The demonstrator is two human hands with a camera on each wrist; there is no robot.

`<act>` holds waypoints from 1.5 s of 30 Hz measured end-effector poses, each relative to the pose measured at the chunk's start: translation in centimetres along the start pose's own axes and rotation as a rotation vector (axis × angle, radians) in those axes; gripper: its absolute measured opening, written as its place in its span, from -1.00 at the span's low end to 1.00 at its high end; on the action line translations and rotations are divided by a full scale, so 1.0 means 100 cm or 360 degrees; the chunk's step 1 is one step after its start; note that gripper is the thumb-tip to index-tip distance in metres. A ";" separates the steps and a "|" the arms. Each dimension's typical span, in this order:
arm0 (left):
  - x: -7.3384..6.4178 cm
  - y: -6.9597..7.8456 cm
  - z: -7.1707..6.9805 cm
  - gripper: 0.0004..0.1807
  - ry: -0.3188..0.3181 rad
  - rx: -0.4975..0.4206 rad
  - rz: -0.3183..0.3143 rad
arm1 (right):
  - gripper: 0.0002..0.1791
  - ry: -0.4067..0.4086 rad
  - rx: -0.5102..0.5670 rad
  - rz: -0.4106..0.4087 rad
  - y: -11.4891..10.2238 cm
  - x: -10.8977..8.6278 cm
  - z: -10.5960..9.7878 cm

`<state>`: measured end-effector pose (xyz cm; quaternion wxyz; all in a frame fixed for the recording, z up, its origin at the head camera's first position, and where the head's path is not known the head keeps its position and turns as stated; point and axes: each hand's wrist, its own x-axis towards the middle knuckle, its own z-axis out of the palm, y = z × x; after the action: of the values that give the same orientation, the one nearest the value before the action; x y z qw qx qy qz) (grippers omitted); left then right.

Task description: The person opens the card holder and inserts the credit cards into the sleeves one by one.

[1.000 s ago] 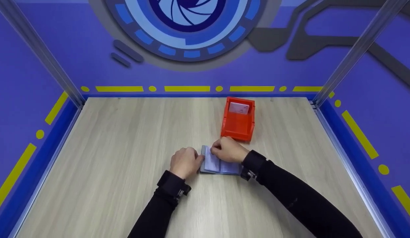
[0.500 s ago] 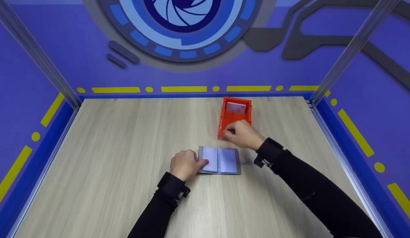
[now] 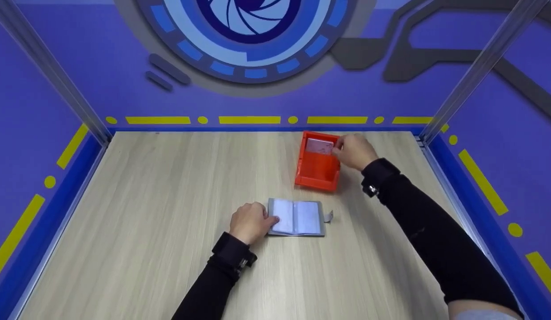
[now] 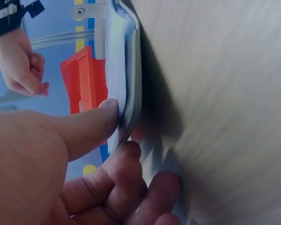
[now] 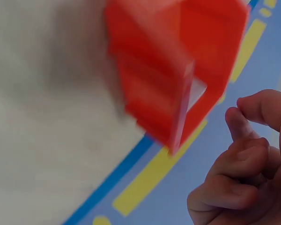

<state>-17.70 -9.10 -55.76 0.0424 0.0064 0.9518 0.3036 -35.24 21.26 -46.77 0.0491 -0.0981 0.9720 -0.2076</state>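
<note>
A small grey card holder lies spread open on the table, clear sleeves up, its snap strap out at the right. My left hand grips its left edge. In the left wrist view, the left thumb presses on the sleeves while the fingers bend against the edge from below. Over the right wall of the red bin hovers my right hand, fingers curled, thumb and forefinger tips close together with nothing visible between them. A pinkish card leans against the bin's back wall, near those fingertips.
The wooden table ends at a blue back wall with yellow marks, just behind the bin. Metal posts stand at the back corners. Blue panels close both sides.
My right hand has left the card holder and moved up and right, past the bin's front to its right wall. The left hand stays at the holder's left edge, thumb now over the sleeve.
</note>
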 end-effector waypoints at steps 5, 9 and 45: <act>0.001 0.000 -0.002 -0.48 0.0044 0.0019 0.0031 | -0.72 0.0159 -0.0185 0.0014 0.005 0.022 -0.008; 0.001 0.000 -0.002 -0.48 0.0050 0.0012 0.0024 | -0.66 0.0168 -0.0241 0.0044 0.007 0.037 -0.003; 0.001 -0.002 0.001 -0.41 0.0027 0.0011 -0.0010 | -0.78 0.0162 -0.0496 -0.0009 0.010 0.073 0.023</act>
<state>-17.81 -9.20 -55.99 0.0353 0.0011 0.9533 0.3000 -42.27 19.69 -49.67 -0.0166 -0.0967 0.9934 -0.0590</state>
